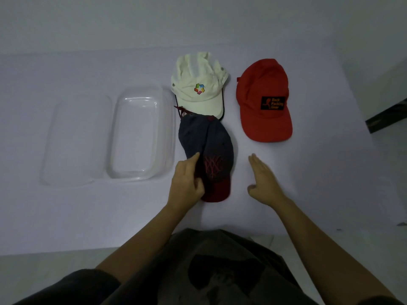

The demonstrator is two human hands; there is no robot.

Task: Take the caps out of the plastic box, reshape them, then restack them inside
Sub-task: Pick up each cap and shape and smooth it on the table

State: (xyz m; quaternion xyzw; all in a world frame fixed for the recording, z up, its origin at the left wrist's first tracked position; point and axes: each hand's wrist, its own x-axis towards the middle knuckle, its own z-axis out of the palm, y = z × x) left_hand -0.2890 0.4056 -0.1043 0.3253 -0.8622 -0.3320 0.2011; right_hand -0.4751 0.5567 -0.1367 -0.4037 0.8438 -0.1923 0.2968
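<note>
Three caps lie on the white table. A dark blue cap (211,146) with a dark red brim and red stitched pattern sits nearest me. My left hand (187,181) grips its left side near the brim. Beyond it, touching its back, lies a cream cap (198,84) with a colourful logo. A red cap (263,100) with a black patch sits apart on the right. The clear plastic box (141,133) stands empty left of the caps. My right hand (263,179) hovers flat, fingers apart, right of the blue cap, holding nothing.
The box's clear lid (74,142) lies flat to the left of the box. The table's near edge (66,249) runs in front of my body. A dark object (387,115) sits beyond the table's right edge.
</note>
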